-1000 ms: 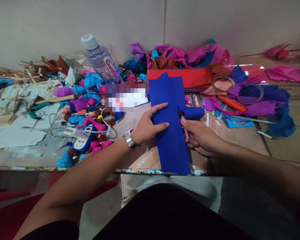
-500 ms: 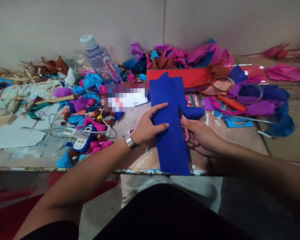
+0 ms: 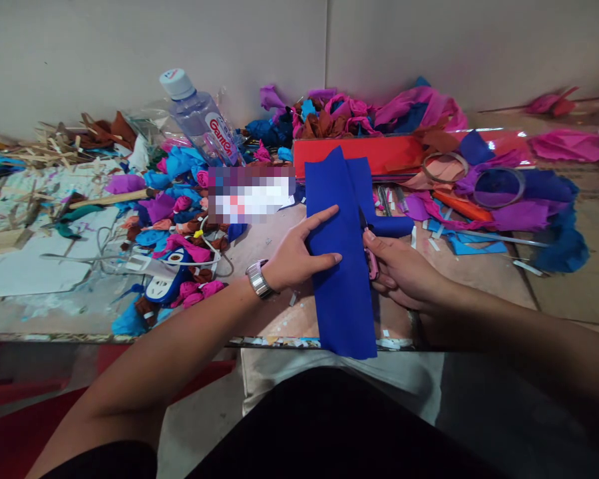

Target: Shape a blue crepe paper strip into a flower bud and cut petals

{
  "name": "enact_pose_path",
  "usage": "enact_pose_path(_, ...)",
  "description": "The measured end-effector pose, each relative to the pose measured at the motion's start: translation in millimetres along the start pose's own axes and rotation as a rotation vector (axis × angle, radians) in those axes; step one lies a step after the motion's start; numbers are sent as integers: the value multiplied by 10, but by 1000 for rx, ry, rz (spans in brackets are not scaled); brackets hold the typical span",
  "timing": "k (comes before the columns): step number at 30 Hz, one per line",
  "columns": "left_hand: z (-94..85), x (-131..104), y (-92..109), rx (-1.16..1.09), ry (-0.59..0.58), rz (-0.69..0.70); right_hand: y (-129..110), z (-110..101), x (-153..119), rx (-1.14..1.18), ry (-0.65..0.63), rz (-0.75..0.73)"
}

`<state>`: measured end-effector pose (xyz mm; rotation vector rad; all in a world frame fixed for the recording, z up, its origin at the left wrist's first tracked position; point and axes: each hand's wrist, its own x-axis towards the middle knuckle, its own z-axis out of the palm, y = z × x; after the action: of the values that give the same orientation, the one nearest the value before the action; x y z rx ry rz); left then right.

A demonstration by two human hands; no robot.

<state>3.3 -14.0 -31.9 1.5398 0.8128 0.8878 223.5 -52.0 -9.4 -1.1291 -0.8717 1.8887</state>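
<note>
A deep blue sheet of paper (image 3: pixel 342 293), partly cut along its right side, stretches over the front of the table. My left hand (image 3: pixel 299 249) holds its left edge, thumb and forefinger spread on top and the other fingers hidden behind. In my right hand (image 3: pixel 404 273) are pink-handled scissors (image 3: pixel 372 263). Their dark blades sit in the slit between the main sheet and a strip on the right, mostly covered by the paper. That strip's lower end curls out to the right above my right hand. The lower end of the sheet hangs over the table's front edge.
Crumpled coloured paper, a tilted clear bottle (image 3: pixel 199 120) and a blue-and-white power strip (image 3: pixel 166 283) with cables lie to the left. Behind the sheet is a flat red piece (image 3: pixel 349 156). Tape rolls (image 3: pixel 499 187) and paper scraps lie at right.
The blue sheet has shifted slightly to the right and towards me, with my left hand moving slightly right. Less of the scissor blades shows. The right hand has barely moved.
</note>
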Motion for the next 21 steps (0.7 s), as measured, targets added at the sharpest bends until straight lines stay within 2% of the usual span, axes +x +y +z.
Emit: enact_pose_path(21,42,-33,29,71,53,24,-10,3,12,29,15,4)
